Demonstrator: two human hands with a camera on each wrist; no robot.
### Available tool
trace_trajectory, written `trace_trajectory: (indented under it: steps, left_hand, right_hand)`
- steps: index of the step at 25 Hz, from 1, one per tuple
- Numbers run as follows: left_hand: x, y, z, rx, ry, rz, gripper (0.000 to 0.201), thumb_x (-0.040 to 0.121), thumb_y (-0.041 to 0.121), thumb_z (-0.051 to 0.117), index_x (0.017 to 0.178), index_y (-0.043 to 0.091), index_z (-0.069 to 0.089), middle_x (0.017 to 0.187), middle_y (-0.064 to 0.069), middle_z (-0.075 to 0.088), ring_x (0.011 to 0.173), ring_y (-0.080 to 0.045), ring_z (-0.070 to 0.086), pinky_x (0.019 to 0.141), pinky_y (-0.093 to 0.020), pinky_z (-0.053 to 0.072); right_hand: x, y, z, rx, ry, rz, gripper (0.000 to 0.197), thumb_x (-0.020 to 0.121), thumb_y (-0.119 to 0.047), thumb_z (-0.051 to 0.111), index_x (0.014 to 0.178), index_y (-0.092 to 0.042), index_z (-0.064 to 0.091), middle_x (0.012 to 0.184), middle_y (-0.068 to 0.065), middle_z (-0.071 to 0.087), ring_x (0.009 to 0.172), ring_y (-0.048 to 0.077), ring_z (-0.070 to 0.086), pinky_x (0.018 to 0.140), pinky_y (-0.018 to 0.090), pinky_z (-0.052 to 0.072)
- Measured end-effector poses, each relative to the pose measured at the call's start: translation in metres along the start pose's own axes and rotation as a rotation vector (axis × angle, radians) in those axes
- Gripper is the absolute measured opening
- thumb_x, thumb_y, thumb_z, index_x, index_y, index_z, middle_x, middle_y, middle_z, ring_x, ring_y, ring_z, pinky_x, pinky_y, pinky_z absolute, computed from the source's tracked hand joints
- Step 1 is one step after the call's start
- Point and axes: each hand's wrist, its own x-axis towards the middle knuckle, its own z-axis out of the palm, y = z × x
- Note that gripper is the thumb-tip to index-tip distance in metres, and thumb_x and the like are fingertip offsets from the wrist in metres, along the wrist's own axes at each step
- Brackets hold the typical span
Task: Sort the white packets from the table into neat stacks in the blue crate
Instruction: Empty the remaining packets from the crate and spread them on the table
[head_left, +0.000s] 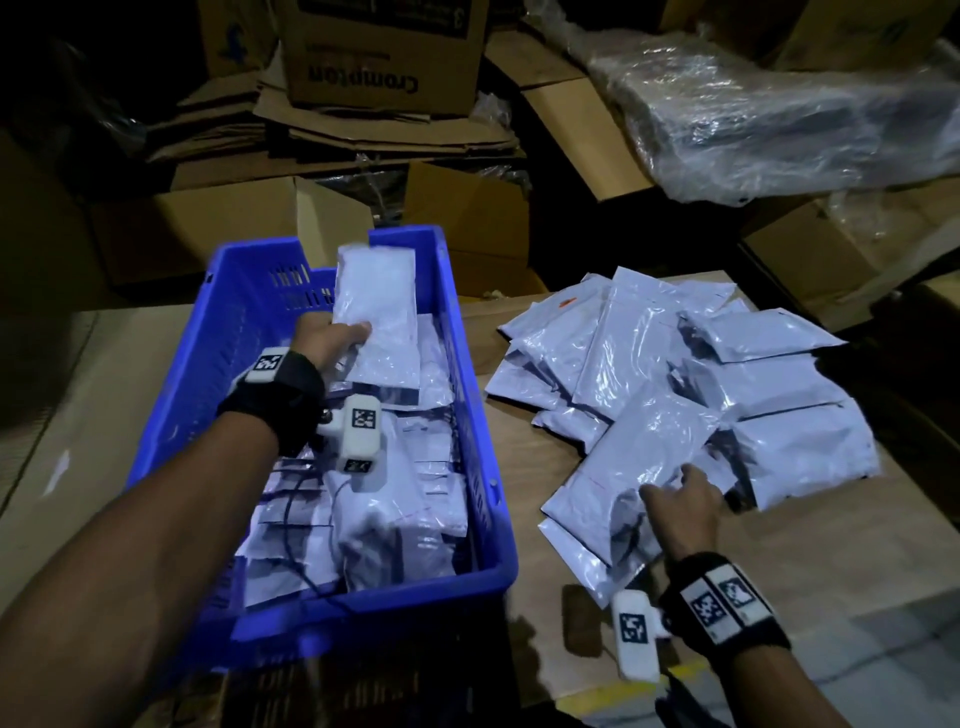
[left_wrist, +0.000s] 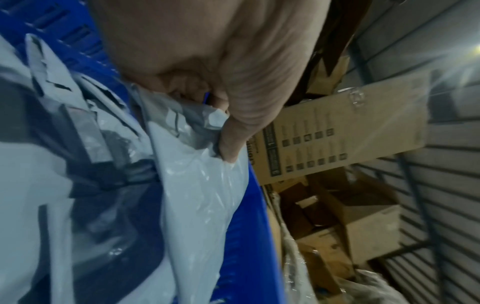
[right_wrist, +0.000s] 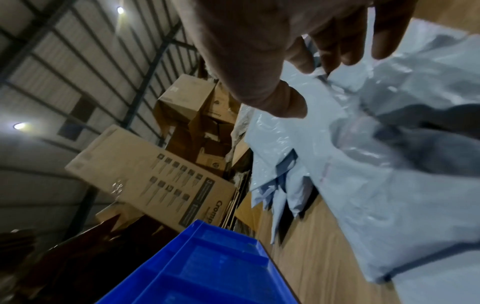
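Observation:
A blue crate (head_left: 470, 395) on the left of the table holds several white packets (head_left: 374, 519) lying in rows. Over its far end my left hand (head_left: 332, 340) pinches one white packet (head_left: 376, 317), thumb on top; the left wrist view shows the thumb (left_wrist: 233, 142) pressed on this packet (left_wrist: 202, 195). A loose pile of white packets (head_left: 717, 374) lies on the table to the right. My right hand (head_left: 680, 506) hovers over the nearest packet (head_left: 623, 467), fingers spread and loosely bent. In the right wrist view its fingers (right_wrist: 345, 47) stay just above that packet (right_wrist: 389, 164).
Flattened cardboard and cartons (head_left: 384, 67) are heaped behind the table. A plastic-wrapped bundle (head_left: 779, 104) lies at the back right. Bare wooden tabletop (head_left: 810, 571) shows near the front right edge. The crate's rim (right_wrist: 207, 257) stands left of the pile.

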Motion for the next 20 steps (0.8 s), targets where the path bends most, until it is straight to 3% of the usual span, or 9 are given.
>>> trace_trajectory:
  steps: [2,3,5,8,12,16,18,20]
  left_hand:
    - [-0.023,0.013,-0.003,-0.076,-0.02,0.103,0.013,0.091,0.004,0.062,0.078,0.008,0.06,0.048,0.003,0.058,0.04,-0.007,0.05,0.047,-0.016,0.042]
    - [-0.036,0.021,-0.002,-0.092,-0.053,0.14,0.01,0.091,0.005,0.061,0.082,0.009,0.062,0.052,0.003,0.06,0.044,-0.008,0.051,0.048,-0.017,0.042]
    - [-0.063,0.038,0.003,-0.085,-0.161,0.214,0.007,0.092,0.006,0.06,0.088,0.01,0.064,0.062,-0.001,0.061,0.049,-0.01,0.05,0.048,-0.019,0.04]
    - [-0.103,0.058,0.023,-0.009,-0.349,0.308,0.011,0.091,0.002,0.06,0.102,0.004,0.062,0.06,0.006,0.06,0.045,-0.001,0.048,0.042,-0.013,0.037]
    - [-0.131,0.067,0.046,0.087,-0.557,0.393,0.026,0.089,-0.003,0.061,0.111,0.009,0.061,0.087,0.0,0.066,0.066,-0.005,0.059,0.058,-0.018,0.048]
    - [-0.143,0.071,0.062,0.131,-0.648,0.488,0.041,0.088,-0.008,0.058,0.113,0.024,0.059,0.103,0.004,0.066,0.083,-0.003,0.063,0.071,-0.022,0.052]
    - [-0.144,0.069,0.066,0.094,-0.622,0.493,0.048,0.084,-0.009,0.059,0.115,0.027,0.055,0.102,0.001,0.062,0.082,-0.011,0.058,0.074,-0.024,0.05]
    - [-0.128,0.065,0.066,0.042,-0.485,0.454,0.045,0.083,-0.006,0.06,0.12,0.019,0.053,0.095,-0.001,0.055,0.074,-0.014,0.05,0.067,-0.02,0.045]
  right_hand:
    - [-0.004,-0.015,-0.002,-0.009,-0.015,-0.077,0.054,0.081,-0.015,0.065,0.131,0.001,0.052,0.137,0.026,0.046,0.123,0.036,0.045,0.099,0.036,0.038]
    - [-0.007,-0.026,-0.002,0.038,-0.05,-0.113,0.055,0.086,-0.013,0.064,0.137,-0.002,0.048,0.142,0.022,0.043,0.128,0.033,0.043,0.102,0.033,0.035]
    - [-0.015,-0.055,-0.004,0.216,-0.141,-0.196,0.047,0.093,-0.014,0.063,0.137,-0.008,0.05,0.136,0.012,0.05,0.124,0.025,0.05,0.098,0.028,0.038]
    - [-0.036,-0.102,-0.015,0.499,-0.33,-0.294,0.04,0.096,-0.023,0.061,0.134,-0.014,0.052,0.121,0.001,0.062,0.107,0.01,0.06,0.093,0.026,0.046]
    - [-0.058,-0.142,-0.026,0.729,-0.524,-0.371,0.034,0.095,-0.024,0.06,0.128,-0.023,0.052,0.109,-0.001,0.072,0.099,0.012,0.068,0.083,0.028,0.056]
    - [-0.056,-0.147,-0.024,0.817,-0.444,-0.387,0.041,0.091,-0.009,0.066,0.13,-0.013,0.053,0.116,0.01,0.071,0.104,0.029,0.068,0.084,0.044,0.057]
    - [-0.047,-0.144,-0.03,0.856,-0.403,-0.365,0.041,0.091,-0.006,0.066,0.13,-0.01,0.053,0.116,0.011,0.07,0.102,0.028,0.069,0.081,0.039,0.058]
    - [-0.03,-0.138,-0.038,0.86,-0.354,-0.356,0.038,0.092,-0.004,0.064,0.128,-0.006,0.053,0.115,0.012,0.07,0.097,0.025,0.07,0.077,0.035,0.058]
